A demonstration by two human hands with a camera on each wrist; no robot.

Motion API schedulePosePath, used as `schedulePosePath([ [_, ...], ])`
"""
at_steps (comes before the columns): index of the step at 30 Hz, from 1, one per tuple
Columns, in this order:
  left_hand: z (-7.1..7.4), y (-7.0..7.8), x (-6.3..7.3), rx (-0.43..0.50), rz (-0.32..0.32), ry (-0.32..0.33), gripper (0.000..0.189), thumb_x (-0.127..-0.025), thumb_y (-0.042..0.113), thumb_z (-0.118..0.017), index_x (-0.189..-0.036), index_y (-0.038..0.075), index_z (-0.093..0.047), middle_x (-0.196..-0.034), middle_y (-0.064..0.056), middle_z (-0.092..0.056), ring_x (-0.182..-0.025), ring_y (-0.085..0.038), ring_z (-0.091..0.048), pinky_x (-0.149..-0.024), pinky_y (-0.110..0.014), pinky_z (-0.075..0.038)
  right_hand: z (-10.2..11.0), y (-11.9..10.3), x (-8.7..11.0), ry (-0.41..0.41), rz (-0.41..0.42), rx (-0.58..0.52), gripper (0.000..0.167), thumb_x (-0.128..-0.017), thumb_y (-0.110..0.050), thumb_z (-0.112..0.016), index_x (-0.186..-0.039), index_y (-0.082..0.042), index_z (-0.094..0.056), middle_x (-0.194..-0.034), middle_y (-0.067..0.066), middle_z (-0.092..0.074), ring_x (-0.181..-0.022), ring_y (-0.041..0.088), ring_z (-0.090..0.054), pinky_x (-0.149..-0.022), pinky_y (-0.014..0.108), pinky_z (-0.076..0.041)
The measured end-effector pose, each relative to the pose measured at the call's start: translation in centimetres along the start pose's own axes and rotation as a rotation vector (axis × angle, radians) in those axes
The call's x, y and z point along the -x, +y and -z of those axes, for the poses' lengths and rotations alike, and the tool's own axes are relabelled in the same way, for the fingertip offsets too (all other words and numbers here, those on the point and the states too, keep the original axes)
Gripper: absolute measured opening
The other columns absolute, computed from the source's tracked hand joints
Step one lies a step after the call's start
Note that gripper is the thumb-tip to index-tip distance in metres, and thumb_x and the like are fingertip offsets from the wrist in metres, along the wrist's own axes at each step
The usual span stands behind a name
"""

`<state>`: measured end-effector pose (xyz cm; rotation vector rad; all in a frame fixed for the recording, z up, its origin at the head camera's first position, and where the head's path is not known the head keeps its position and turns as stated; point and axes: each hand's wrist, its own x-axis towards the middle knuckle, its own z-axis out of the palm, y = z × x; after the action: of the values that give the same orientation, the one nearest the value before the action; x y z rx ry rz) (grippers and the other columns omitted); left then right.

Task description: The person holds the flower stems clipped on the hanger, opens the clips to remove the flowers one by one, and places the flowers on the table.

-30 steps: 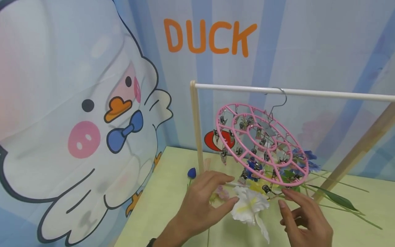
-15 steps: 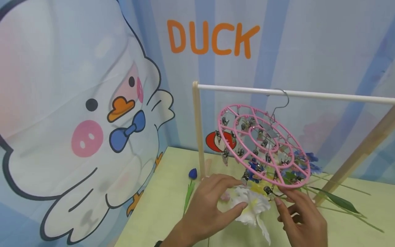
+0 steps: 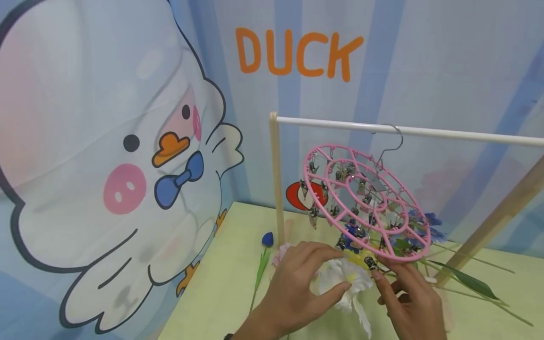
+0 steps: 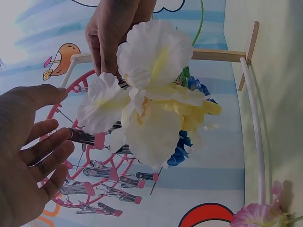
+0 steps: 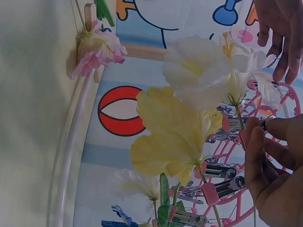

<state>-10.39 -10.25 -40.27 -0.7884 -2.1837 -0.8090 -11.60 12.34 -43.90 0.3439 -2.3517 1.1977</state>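
Observation:
A pink round clip hanger (image 3: 384,236) hangs tilted, with small metal clips around its rings. My right hand (image 3: 410,297) is at its near rim, thumb and forefinger pinching a metal clip (image 3: 370,262). In the right wrist view, the stem of a white flower (image 5: 203,71) runs beside that clip; whether the clip bites it is hidden by the fingers (image 5: 255,146). To the left, my left hand (image 3: 293,290) stays spread beside the white flower (image 3: 346,276), holding nothing. In the left wrist view its fingertips are close to another clip (image 4: 85,137).
A white rail (image 3: 340,124) on wooden posts (image 3: 277,179) carries the hanger. Yellow (image 5: 175,137) and blue flowers (image 3: 352,236) hang among the clips. A blue tulip (image 3: 267,239) and a pink flower (image 3: 280,255) lie on the pale table (image 3: 242,226).
My right hand has moved up and left to the near rim, from apart to pinching the clip. The left hand keeps its spread shape and has shifted slightly right.

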Motion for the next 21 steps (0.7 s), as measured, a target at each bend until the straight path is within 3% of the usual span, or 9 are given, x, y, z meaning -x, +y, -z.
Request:
schedulePosePath([
  [8, -0.5, 0.1, 0.1, -0.046, 0.002, -0.004, 0.045, -0.091, 0.036, -0.086, -0.128, 0.018, -0.069, -0.125, 0.005, -0.069, -0.116, -0.010, -0.066, -0.101, -0.023, -0.051, -0.3, -0.2, 0.0, -0.018, 0.020, 0.008, 0.032, -0.097, -0.004, -0.077, -0.129, -0.008, -0.075, -0.107, 0.012, -0.071, -0.054, -0.003, -0.058, -0.045, 0.015, -0.047],
  [21, -1.3, 0.4, 0.0, -0.054, 0.005, 0.006, 0.045, -0.091, 0.036, -0.086, -0.128, 0.019, -0.069, -0.126, 0.006, -0.068, -0.114, -0.010, -0.066, -0.094, -0.022, -0.050, -0.7, -1.1, -0.1, -0.024, -0.025, -0.018, 0.030, -0.099, -0.008, -0.075, -0.129, -0.009, -0.075, -0.114, 0.014, -0.074, -0.052, -0.002, -0.059, -0.043, 0.017, -0.046],
])
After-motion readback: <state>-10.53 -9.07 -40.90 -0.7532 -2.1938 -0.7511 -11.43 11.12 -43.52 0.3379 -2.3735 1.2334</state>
